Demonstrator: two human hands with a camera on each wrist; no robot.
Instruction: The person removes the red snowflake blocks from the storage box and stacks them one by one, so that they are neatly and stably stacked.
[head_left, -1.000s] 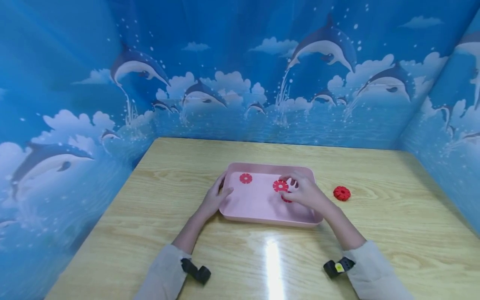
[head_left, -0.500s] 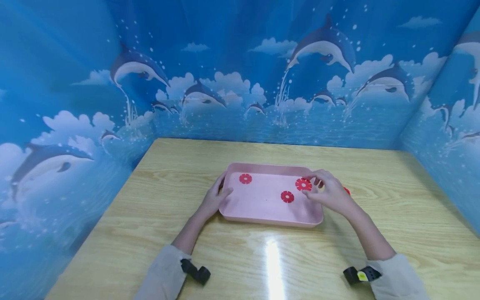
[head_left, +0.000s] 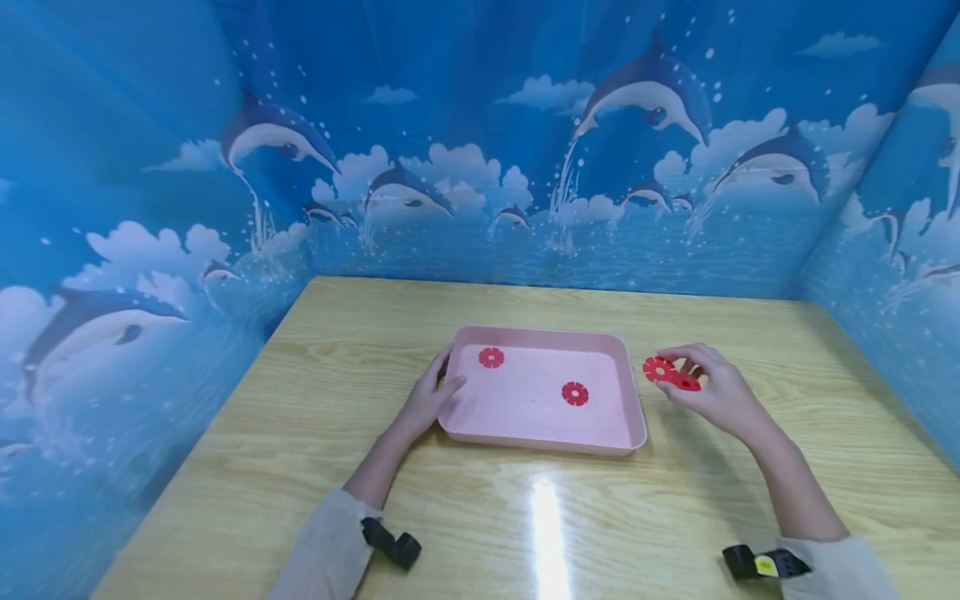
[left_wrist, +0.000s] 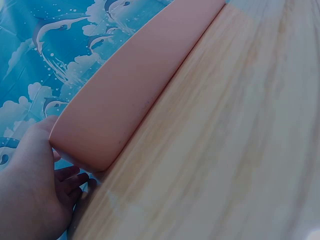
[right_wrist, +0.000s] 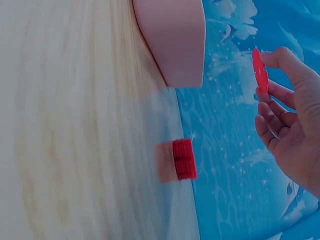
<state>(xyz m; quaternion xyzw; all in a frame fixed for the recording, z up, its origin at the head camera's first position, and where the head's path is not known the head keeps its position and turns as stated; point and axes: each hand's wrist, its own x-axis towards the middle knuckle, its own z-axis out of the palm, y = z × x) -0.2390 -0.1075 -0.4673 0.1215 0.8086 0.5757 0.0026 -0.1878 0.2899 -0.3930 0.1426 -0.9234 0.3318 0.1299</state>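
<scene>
My right hand [head_left: 722, 398] pinches a red notched plastic disc [head_left: 657, 369] between thumb and fingertips, right of the tray. In the right wrist view the pinched interlocking disc [right_wrist: 260, 71] is edge-on and raised above the table. A stack of similar red discs [right_wrist: 185, 159] stands on the table below; in the head view the hand partly covers it. My left hand [head_left: 429, 398] grips the left end of the pink tray [head_left: 510, 421], thumb over the rim. Two red discs lie flat inside, one at the back left [head_left: 491, 357], another right of the middle [head_left: 575, 394].
The wooden table [head_left: 360, 350] extends around the tray on every side. Blue dolphin-print curtains [head_left: 465, 208] stand along its back and sides. Cameras are strapped at both wrists, the left one [head_left: 393, 546] and the right one [head_left: 761, 564].
My right hand has carried the pinched disc out of the tray, rightward over its right rim to the stack. The left hand and tray have stayed in place.
</scene>
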